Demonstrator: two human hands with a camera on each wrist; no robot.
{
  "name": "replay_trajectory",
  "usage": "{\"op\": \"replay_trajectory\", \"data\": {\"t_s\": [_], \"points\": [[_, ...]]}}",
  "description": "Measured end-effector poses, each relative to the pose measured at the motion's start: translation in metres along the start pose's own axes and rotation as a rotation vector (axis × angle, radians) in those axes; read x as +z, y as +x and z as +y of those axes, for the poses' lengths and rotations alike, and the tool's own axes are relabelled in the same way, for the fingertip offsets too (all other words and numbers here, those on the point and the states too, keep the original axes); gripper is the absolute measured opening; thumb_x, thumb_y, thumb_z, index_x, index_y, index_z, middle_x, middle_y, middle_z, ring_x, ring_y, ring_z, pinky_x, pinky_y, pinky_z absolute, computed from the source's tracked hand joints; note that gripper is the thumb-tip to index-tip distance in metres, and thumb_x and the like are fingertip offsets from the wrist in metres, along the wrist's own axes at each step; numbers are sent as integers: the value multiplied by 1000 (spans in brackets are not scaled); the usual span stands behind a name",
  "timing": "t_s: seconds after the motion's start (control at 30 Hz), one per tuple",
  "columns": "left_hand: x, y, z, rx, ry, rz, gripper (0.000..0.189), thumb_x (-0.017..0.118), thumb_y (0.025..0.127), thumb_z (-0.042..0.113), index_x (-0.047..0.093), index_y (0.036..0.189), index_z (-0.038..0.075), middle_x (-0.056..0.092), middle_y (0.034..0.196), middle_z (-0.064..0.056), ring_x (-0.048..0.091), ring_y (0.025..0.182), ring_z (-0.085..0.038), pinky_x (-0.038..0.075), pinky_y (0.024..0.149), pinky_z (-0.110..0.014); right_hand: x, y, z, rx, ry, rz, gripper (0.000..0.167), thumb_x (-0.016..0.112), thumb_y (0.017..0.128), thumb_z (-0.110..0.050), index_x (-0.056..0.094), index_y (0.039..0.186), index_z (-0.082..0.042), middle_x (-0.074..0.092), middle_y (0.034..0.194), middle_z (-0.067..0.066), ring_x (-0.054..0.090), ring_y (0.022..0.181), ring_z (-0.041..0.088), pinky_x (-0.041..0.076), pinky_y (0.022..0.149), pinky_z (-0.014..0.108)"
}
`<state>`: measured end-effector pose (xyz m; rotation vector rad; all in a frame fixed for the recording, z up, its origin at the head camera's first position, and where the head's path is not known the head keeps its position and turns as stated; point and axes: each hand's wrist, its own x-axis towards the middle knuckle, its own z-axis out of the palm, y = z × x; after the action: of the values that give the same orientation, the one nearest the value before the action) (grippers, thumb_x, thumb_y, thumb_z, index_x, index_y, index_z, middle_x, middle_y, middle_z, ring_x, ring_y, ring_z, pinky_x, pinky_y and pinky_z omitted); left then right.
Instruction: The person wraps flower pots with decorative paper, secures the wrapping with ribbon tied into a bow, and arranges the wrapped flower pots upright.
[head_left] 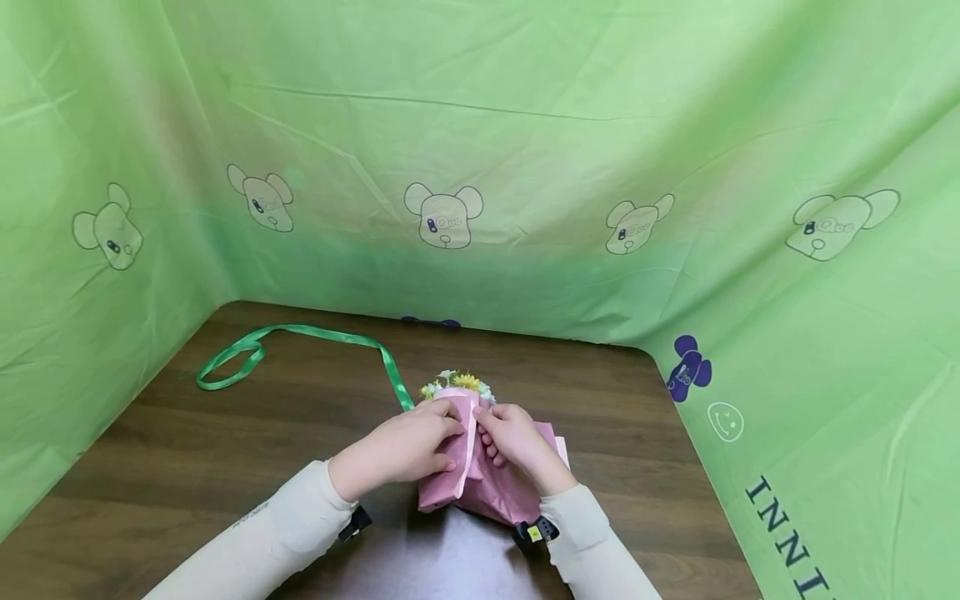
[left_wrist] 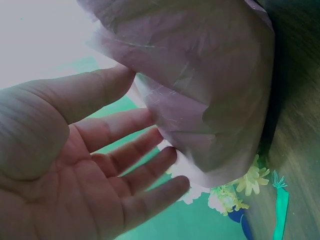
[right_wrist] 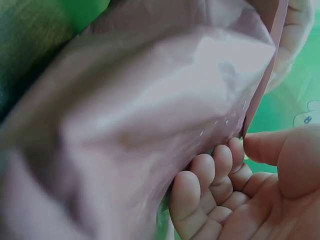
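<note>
White fabric sleeves [head_left: 288,517] flank the pink paper wrap [head_left: 498,493] over the brown wooden desk [head_left: 652,467], likely light, crease-prone and best held where the right hand [head_left: 519,437] pinches its edge, left hand [head_left: 408,442] spread against it

Across the top and both sides of your head view hangs a creased light-green fabric screen [head_left: 525,58], printed with outlined round-eared animal heads [head_left: 445,221] in a row from the left side to the upper right. On the right of that view you can see a dark purple animal figure [head_left: 687,368], a white outlined smiley face [head_left: 725,422] just below it and dark capital letters [head_left: 783,533] running down toward the lower right corner. Across the lower part, you have a brown wood-grain tabletop [head_left: 615,392] with rounded far corners.
</note>
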<state>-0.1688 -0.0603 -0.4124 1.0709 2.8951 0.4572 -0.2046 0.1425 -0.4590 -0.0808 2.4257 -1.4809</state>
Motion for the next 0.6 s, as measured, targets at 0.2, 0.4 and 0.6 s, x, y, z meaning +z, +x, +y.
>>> {"op": "replay_trajectory", "data": {"t_s": [0.2,0.4,0.6], "points": [[-1,1,0,23,-9,0,33,81,88,23,74,116,7,59,111,-3,54,104,-19,50,90,-33,-1,6,0,24,17,-17,46,52,106,-38,61,77,-4,55,64,4,53,49,14,48,42,27],[-4,2,0,45,11,-7,22,80,88,23,74,103,9,57,102,-1,52,95,-18,48,84,-30,-2,12,-1,54,29,-19,54,49,107,-44,62,72,-4,55,61,4,52,46,14,49,42,29],[-4,4,1,48,-2,-9,22,78,90,29,75,102,10,55,100,0,52,93,-17,48,81,-29,-5,14,0,70,21,-37,58,47,107,-47,62,71,-4,56,59,5,53,45,15,50,43,30]]}}
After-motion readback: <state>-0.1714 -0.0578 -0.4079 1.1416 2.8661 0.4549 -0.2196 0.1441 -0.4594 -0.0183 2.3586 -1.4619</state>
